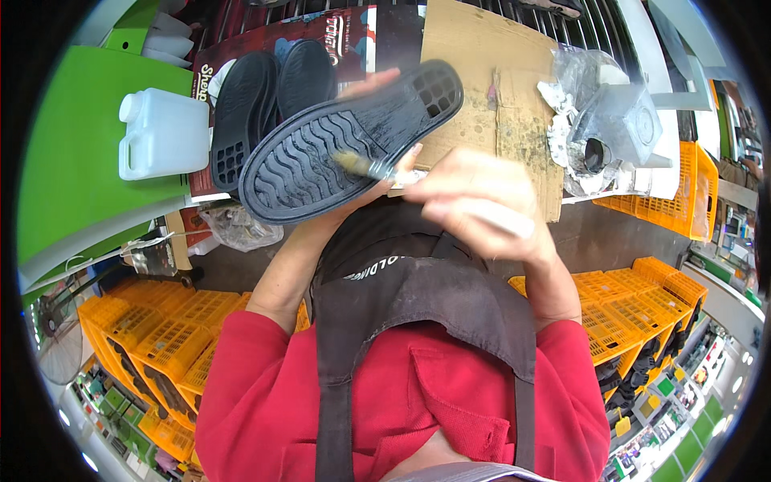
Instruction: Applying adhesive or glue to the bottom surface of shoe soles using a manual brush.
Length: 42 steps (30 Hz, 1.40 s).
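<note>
1. Head view, centre top: the left hand (365,88) grips a black sole (345,145) from behind, tread facing up; only its fingertips show past the edge.
2. The right hand (474,201), fingers clenched, holds a brush (365,166) whose bristles touch the tread.
3. Behind lies stained cardboard (490,88); two more soles (265,96) rest at upper left beside a white jug (161,132) on a green surface (72,161).
4. Yellow crates (177,321) fill the lower left and right edges.
</note>
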Each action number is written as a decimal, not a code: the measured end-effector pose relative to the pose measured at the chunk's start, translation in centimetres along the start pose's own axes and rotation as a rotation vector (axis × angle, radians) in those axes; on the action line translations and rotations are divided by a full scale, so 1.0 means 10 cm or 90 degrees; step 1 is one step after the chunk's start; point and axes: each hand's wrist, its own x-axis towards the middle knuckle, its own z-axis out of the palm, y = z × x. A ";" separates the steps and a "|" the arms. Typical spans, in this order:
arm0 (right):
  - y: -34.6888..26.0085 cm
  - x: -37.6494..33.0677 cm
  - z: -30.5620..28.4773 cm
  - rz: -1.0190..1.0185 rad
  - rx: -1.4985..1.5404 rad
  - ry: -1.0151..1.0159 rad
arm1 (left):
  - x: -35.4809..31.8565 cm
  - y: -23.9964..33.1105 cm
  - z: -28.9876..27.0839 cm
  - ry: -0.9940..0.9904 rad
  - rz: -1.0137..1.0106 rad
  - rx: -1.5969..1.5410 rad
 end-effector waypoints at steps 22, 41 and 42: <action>0.20 -0.11 -0.28 0.290 -0.277 0.149 | 0.06 0.09 -0.05 -0.113 0.125 0.158; 0.46 -0.42 -0.49 0.469 0.733 0.443 | -0.04 0.01 -0.19 -0.180 -0.163 0.067; 0.43 -0.43 -0.50 0.471 0.712 0.465 | -0.05 0.05 -0.14 -0.112 -0.229 -0.125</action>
